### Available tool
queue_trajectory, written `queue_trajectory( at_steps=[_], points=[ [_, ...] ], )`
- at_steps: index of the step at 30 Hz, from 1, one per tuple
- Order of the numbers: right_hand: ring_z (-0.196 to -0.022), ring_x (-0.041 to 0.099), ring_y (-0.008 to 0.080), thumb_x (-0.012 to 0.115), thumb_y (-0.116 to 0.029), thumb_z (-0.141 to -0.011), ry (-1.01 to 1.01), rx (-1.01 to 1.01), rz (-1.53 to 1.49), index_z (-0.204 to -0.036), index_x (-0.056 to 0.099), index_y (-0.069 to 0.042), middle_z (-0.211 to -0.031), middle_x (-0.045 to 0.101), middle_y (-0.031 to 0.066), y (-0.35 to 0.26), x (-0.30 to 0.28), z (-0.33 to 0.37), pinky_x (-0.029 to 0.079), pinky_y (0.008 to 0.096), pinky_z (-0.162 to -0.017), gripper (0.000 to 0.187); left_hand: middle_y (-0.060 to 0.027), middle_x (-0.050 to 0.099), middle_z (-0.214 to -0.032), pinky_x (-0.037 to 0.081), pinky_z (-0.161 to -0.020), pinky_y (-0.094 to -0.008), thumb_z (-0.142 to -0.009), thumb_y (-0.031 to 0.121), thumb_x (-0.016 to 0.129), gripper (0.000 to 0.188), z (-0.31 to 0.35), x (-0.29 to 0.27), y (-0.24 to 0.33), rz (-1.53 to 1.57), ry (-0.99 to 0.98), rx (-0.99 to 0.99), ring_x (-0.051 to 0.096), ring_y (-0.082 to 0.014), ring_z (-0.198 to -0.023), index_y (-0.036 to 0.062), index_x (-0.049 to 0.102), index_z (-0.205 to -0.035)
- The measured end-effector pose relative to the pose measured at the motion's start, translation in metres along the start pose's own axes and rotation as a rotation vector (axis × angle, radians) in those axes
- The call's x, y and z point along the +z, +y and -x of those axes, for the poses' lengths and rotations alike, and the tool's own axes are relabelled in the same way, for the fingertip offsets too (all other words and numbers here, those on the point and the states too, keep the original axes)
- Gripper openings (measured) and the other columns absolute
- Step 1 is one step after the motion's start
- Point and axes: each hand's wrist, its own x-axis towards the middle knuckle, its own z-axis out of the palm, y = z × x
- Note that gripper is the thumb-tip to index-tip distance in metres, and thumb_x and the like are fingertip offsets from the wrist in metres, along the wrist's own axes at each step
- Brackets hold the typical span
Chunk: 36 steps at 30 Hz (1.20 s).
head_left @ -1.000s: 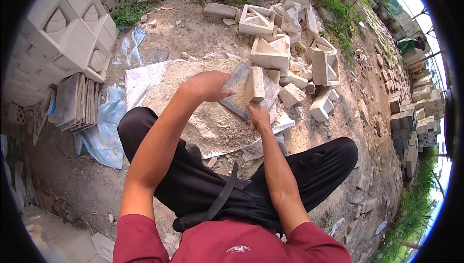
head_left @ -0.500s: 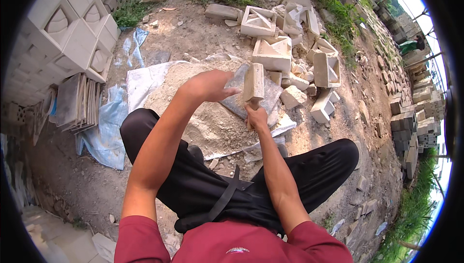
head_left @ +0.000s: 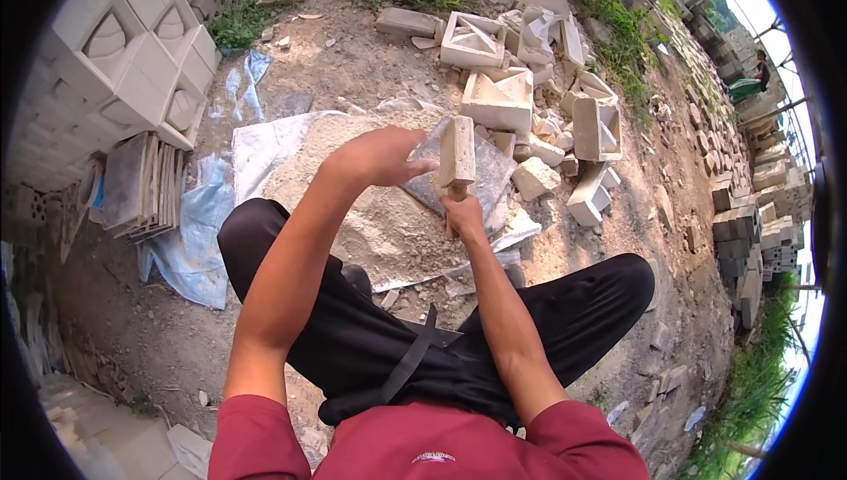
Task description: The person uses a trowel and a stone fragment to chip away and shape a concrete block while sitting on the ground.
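In the head view, the right hand is closed round the short handle of a mallet, its fist just under the mallet's block-shaped head, which points away from the body over a grey slab; whether head and slab touch is not clear. The right forearm runs up and slightly leftward from the bent elbow, above the right leg, to the wrist. The left hand is at the slab's left side, back upward, fingers pointing right and thumb set apart below them, its tip near the mallet head. Its underside is hidden, so I cannot tell whether it holds anything. The left arm rises from the maroon sleeve, bends at the elbow, and crosses over the left knee with the wrist flexed toward the right. Beneath the hands, pale rubble covers a white sheet, with the slab at its right part. Broken blocks are heaped beyond and right of the slab. Black trousers cover the legs, knees spread to both sides. At left, boards lean beside a blue sheet, below stacked blocks.
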Motion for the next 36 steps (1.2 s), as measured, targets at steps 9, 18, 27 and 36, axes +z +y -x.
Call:
queue_trajectory(
  at_steps=[9, 18, 27, 36],
  points=[
    [-0.066, 0.07, 0.0301, 0.07, -0.042, -0.074, -0.045, 0.049, 0.189, -0.08, 0.068, 0.005, -0.071, 0.068, 0.0194, -0.005, -0.009, 0.001, 0.055, 0.039, -0.066, 0.047, -0.0259, 0.063, -0.113, 0.048, -0.091, -0.044, -0.091, 0.045, 0.059, 0.055, -0.009, 0.002, -0.013, -0.048, 0.035, -0.069, 0.06, -0.0401, -0.107, -0.0001, 0.055, -0.123],
    [-0.047, 0.062, 0.0204, 0.071, -0.03, -0.08, -0.034, 0.027, 0.249, -0.073, 0.062, 0.006, -0.059, 0.062, 0.0107, 0.027, -0.036, -0.024, 0.049, 0.0343, -0.044, 0.038, -0.025, 0.065, -0.105, 0.049, -0.087, -0.0461, -0.09, 0.043, 0.06, 0.051, -0.024, 0.012, -0.005, -0.077, 0.016, 0.045, 0.062, -0.0405, -0.1, -0.0016, 0.058, -0.114],
    [-0.051, 0.065, 0.0229, 0.07, -0.035, -0.076, 0.108, 0.113, 0.122, -0.073, 0.064, 0.009, -0.061, 0.065, 0.0159, 0.038, -0.048, -0.026, 0.053, 0.0354, -0.052, 0.045, -0.0252, 0.063, -0.113, 0.048, -0.09, -0.0441, -0.09, 0.045, 0.061, 0.058, -0.021, 0.005, 0.003, -0.041, -0.024, 0.028, 0.06, -0.0394, -0.107, 0.0, 0.053, -0.126],
    [-0.054, 0.068, 0.0251, 0.072, -0.035, -0.074, 0.111, 0.043, -0.029, -0.074, 0.065, 0.009, -0.062, 0.065, 0.0166, -0.001, -0.035, -0.002, 0.054, 0.0375, -0.053, 0.044, -0.0252, 0.065, -0.105, 0.049, -0.088, -0.0463, -0.089, 0.044, 0.061, 0.051, -0.014, 0.009, 0.002, -0.051, 0.003, 0.04, 0.061, -0.0404, -0.102, -0.0013, 0.058, -0.114]
  ],
)
